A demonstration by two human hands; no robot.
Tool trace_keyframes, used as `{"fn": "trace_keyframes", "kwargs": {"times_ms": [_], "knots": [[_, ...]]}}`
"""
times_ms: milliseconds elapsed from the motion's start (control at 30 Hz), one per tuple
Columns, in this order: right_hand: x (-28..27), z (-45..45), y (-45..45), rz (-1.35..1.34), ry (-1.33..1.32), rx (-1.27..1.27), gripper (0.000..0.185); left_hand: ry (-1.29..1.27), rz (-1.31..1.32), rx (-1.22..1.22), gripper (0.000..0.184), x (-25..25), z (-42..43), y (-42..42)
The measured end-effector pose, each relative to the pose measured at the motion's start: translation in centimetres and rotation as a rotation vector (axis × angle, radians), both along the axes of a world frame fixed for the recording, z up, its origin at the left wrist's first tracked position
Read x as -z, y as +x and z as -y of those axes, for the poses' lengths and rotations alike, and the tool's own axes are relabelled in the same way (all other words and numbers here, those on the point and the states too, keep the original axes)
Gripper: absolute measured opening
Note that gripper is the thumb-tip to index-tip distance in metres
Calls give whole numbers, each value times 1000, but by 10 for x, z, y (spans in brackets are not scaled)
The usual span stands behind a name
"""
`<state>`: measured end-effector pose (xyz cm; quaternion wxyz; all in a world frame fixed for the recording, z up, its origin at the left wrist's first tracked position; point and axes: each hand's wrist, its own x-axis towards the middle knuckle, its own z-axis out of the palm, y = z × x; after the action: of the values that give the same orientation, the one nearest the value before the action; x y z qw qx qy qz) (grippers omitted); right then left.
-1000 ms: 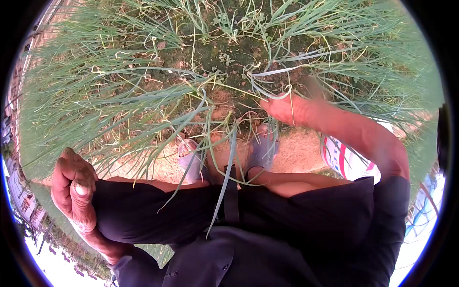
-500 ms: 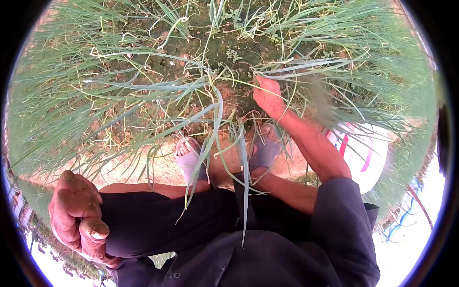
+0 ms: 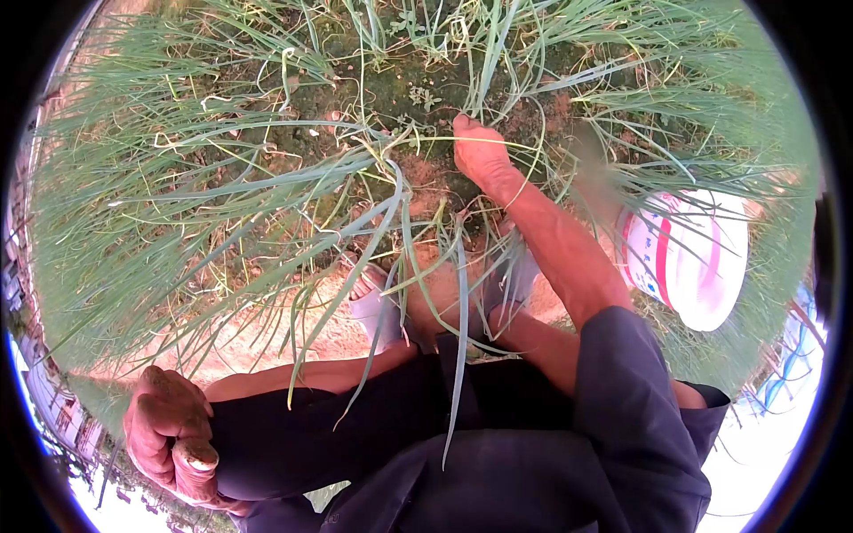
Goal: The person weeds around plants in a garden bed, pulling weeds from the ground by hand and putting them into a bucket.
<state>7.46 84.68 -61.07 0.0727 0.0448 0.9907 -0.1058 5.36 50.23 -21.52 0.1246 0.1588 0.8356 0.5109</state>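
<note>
My right hand (image 3: 481, 153) is closed low at the soil around the base of a green onion (image 3: 491, 67), whose long leaves rise away from my fist. How many stems it grips I cannot tell. My left hand (image 3: 171, 435) lies on my knee with its fingers curled in and soil on the thumb; nothing shows in it. Between my hands, a clump of green onions (image 3: 388, 169) sprawls over the ground, its leaves hanging toward my legs. Another green onion (image 3: 460, 311) stands nearer my feet, one long leaf reaching across my lap.
A white bucket with pink stripes (image 3: 711, 289) stands tilted in view to the right of my arm. Dense green onion rows (image 3: 160, 186) fill the left and far sides. My sandaled feet (image 3: 377, 313) are on bare, reddish soil (image 3: 258, 333).
My right hand has shifted slightly farther out and left, and the leaves at it now point upward instead of rightward. My left hand stays on the knee; the view has moved a little.
</note>
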Motion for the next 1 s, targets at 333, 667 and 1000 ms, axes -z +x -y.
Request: {"fn": "trace_keyframes", "kwargs": {"times_ms": [333,667,1000], "knots": [[-17,38,0,-36,-386,241,22,-61,70,4,44,-7,1,6],[-12,42,-26,145,-260,253,23,-50,64,-1,44,-6,-7,9],[-14,56,9,211,-1724,599,17,-4,-6,7,42,-3,-3,9]]}}
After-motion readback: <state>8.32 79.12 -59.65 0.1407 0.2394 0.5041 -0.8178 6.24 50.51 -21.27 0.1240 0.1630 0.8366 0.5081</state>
